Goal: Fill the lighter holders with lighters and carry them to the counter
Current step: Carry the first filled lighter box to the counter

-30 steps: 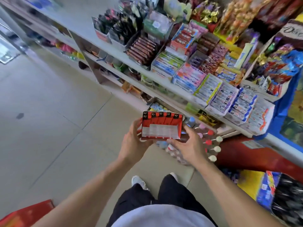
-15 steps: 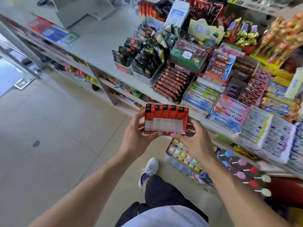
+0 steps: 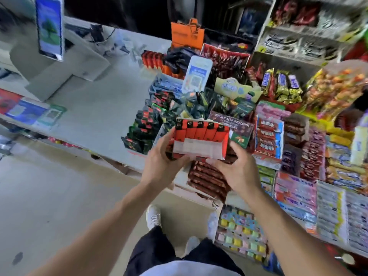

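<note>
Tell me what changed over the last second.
The person walked up to the counter, carrying the lighter holder over its front edge, above the chocolate bars. Left hand and right hand still grip it; the lighters stay in their row.

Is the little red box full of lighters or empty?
Looks full. The lighter holder shows an unbroken row of red lighters with black tops across its width. Whether more rows sit behind cannot be told.

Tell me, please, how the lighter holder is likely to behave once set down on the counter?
The holder looks like thin card, so probably light and easily crushed. Both hands, left and right, grip it. Its lighters stand upright in a row, so it may tip if nudged.
</note>
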